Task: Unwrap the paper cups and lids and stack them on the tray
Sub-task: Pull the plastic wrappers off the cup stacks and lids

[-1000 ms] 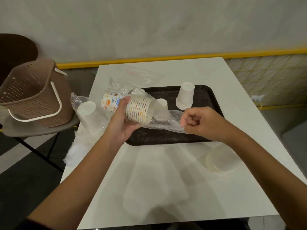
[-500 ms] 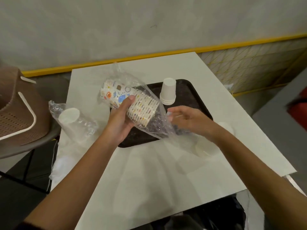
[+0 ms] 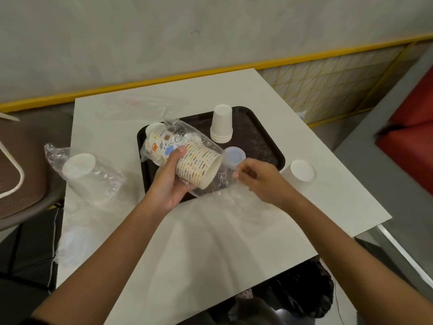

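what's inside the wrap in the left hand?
A nested stack of printed paper cups, tilted, mouth toward the right hand, which pinches the clear wrap. The left hand covers part of the stack; cup interiors are hidden.

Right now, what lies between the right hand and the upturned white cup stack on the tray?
In the head view, a small bluish plastic lid lies on the black tray between the right hand and the white cup stack.

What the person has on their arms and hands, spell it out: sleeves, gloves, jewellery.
The left hand and right hand are bare: no gloves, no rings visible. Both forearms are uncovered, with no watch or bracelet. A dark edge high on the left arm, at the frame's corner, may be a sleeve; too little shows.
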Action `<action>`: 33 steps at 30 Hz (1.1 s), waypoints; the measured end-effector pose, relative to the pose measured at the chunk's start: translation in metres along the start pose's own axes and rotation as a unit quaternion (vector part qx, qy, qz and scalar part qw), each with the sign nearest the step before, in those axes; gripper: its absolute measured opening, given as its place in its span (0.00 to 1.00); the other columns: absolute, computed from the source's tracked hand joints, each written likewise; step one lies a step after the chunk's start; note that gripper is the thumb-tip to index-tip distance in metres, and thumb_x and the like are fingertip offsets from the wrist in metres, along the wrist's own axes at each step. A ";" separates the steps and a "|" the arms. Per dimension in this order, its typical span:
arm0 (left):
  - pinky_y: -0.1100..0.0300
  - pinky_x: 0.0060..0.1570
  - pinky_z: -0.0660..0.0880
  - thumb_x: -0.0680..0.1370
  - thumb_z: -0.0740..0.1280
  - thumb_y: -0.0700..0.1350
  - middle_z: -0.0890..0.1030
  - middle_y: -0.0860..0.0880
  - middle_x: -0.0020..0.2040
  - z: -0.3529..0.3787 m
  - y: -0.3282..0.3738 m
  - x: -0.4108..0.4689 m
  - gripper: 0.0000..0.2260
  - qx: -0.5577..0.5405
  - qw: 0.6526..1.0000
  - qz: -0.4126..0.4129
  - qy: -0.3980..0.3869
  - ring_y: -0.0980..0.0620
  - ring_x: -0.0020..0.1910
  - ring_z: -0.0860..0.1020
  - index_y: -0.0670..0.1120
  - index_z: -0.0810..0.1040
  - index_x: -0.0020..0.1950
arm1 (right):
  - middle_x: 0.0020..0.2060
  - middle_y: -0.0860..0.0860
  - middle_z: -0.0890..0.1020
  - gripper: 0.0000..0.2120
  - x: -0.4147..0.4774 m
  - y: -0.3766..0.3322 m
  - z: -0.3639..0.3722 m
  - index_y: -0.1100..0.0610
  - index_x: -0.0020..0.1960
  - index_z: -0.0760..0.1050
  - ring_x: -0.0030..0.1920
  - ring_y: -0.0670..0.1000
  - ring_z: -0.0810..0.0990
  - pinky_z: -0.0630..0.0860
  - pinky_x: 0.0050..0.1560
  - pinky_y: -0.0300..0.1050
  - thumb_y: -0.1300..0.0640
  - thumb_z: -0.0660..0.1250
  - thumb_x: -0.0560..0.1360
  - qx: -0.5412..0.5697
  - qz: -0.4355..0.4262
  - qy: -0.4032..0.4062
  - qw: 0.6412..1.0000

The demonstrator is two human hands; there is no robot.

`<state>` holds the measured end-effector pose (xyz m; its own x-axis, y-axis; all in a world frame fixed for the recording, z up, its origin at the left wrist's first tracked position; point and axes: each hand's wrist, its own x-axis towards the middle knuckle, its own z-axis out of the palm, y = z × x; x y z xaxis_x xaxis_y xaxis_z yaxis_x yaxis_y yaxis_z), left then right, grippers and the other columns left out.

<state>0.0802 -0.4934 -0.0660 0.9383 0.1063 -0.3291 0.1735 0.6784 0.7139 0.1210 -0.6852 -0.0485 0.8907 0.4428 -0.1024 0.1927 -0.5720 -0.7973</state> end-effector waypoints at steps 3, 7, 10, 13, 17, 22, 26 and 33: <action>0.51 0.44 0.81 0.74 0.65 0.46 0.81 0.45 0.53 -0.008 0.002 -0.001 0.16 0.058 0.998 -0.001 -0.005 0.49 0.53 0.81 0.46 0.73 0.60 | 0.34 0.47 0.77 0.03 0.000 0.010 -0.016 0.57 0.42 0.77 0.32 0.41 0.73 0.68 0.34 0.25 0.59 0.67 0.74 -0.019 0.022 0.130 0.991; 0.54 0.43 0.81 0.70 0.69 0.44 0.80 0.48 0.55 -0.007 -0.005 -0.003 0.20 0.144 0.989 0.022 0.028 0.50 0.54 0.79 0.48 0.71 0.61 | 0.34 0.44 0.77 0.03 -0.004 0.003 -0.030 0.54 0.45 0.76 0.35 0.43 0.75 0.71 0.33 0.26 0.55 0.67 0.74 0.052 0.022 0.176 0.983; 0.51 0.53 0.78 0.62 0.74 0.45 0.79 0.50 0.56 0.005 -0.021 -0.002 0.32 0.249 0.967 0.038 0.037 0.50 0.57 0.78 0.49 0.67 0.64 | 0.42 0.46 0.80 0.12 -0.004 -0.010 -0.038 0.51 0.55 0.75 0.42 0.46 0.79 0.77 0.41 0.33 0.51 0.68 0.73 0.121 0.001 0.094 0.988; 0.66 0.49 0.77 0.67 0.74 0.37 0.78 0.55 0.52 0.024 -0.039 0.000 0.29 0.314 0.947 0.073 -0.014 0.61 0.51 0.79 0.51 0.66 0.61 | 0.51 0.45 0.77 0.32 -0.002 -0.019 -0.046 0.50 0.68 0.65 0.50 0.43 0.78 0.76 0.51 0.37 0.46 0.71 0.67 0.101 -0.004 0.034 0.994; 0.63 0.53 0.75 0.65 0.77 0.38 0.79 0.53 0.55 0.041 -0.061 0.007 0.34 0.373 0.921 0.076 -0.082 0.57 0.54 0.79 0.49 0.63 0.65 | 0.55 0.42 0.71 0.40 0.000 -0.023 -0.048 0.47 0.72 0.57 0.53 0.43 0.75 0.75 0.52 0.37 0.47 0.73 0.66 0.057 -0.008 0.002 0.998; 0.60 0.57 0.74 0.66 0.76 0.41 0.76 0.55 0.55 0.051 -0.072 0.012 0.31 0.417 0.903 0.067 -0.075 0.55 0.57 0.76 0.55 0.62 0.61 | 0.53 0.51 0.78 0.18 -0.001 -0.009 -0.050 0.55 0.57 0.76 0.51 0.49 0.77 0.76 0.51 0.41 0.51 0.72 0.69 -0.090 -0.073 0.028 0.993; 0.58 0.55 0.77 0.68 0.76 0.41 0.76 0.52 0.58 0.053 -0.072 0.014 0.26 0.428 0.896 0.068 -0.094 0.55 0.56 0.77 0.61 0.66 0.54 | 0.38 0.46 0.77 0.07 -0.002 0.000 -0.050 0.58 0.43 0.80 0.40 0.43 0.74 0.69 0.43 0.31 0.55 0.72 0.70 -0.097 -0.134 0.042 0.985; 0.68 0.46 0.76 0.69 0.75 0.44 0.76 0.52 0.58 0.054 -0.071 0.009 0.23 0.452 0.887 0.064 -0.068 0.55 0.56 0.77 0.54 0.68 0.59 | 0.32 0.42 0.75 0.07 -0.009 -0.002 -0.052 0.55 0.38 0.74 0.36 0.39 0.72 0.67 0.38 0.27 0.56 0.70 0.72 -0.022 -0.122 -0.007 0.992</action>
<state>0.0927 -0.5797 -0.0860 0.9844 0.0108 -0.1755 0.1741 -0.1988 0.9644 0.1339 -0.7241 -0.0144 0.8101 0.5805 0.0818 0.4198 -0.4770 -0.7722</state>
